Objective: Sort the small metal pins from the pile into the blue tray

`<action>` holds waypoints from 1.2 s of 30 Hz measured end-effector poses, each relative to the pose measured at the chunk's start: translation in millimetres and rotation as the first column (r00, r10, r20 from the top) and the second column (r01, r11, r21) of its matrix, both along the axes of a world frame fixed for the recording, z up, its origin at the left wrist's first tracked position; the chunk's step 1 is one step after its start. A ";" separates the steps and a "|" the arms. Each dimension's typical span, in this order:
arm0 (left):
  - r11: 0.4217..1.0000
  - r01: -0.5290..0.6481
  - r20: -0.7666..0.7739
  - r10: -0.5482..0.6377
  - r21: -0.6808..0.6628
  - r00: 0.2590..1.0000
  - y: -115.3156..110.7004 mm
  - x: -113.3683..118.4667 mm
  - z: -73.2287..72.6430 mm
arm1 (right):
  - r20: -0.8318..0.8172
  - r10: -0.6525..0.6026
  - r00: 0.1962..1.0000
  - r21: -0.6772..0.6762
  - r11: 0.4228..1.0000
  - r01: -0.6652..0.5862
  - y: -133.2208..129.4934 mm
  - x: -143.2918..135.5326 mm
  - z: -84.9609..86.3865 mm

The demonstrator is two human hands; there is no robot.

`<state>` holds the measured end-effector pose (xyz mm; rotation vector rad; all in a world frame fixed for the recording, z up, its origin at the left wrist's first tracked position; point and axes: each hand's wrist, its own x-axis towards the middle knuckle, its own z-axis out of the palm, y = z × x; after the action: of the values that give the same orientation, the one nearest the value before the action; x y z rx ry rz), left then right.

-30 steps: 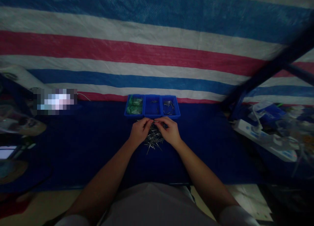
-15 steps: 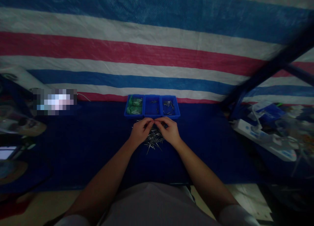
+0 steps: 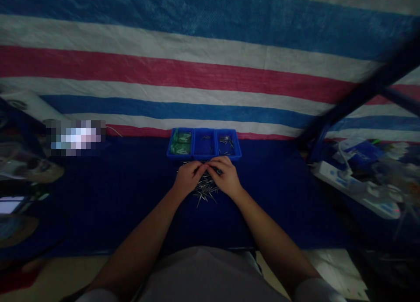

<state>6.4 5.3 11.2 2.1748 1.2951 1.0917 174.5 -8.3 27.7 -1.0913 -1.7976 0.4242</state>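
Observation:
Above a pile of thin metal pins [image 3: 206, 189] my left hand [image 3: 189, 177] and my right hand [image 3: 225, 174] meet at the fingertips. Both are pinched closed, and what lies between the fingers is too small to make out. Just behind them stand three blue bins side by side. The left bin [image 3: 180, 155] has green material and pale pieces in it. A few small pins lie in the middle bin [image 3: 204, 149], and several pins are in the right bin [image 3: 229, 155].
A white power strip [image 3: 357, 189] and plastic bags lie on the right, by a dark blue metal frame [image 3: 316, 140]. On the left are a blurred bright screen [image 3: 78, 138] and round rolls [image 3: 46, 173]. A striped sheet [image 3: 197, 70] hangs behind the blue table [image 3: 114, 197].
The fingers of both hands have shifted slightly and overlap more at the tips. The whole view has moved a little; bins and pile look the same.

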 end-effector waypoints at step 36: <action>0.996 0.074 0.119 -0.067 -0.057 0.991 -4.5 2.3 3.4 | -0.325 -0.028 0.945 -0.444 0.887 -0.126 5.3 -1.0 -8.0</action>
<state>8.8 0.8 14.6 2.0640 1.1761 1.1188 173.5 -3.0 19.7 -1.2108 -1.4651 1.0440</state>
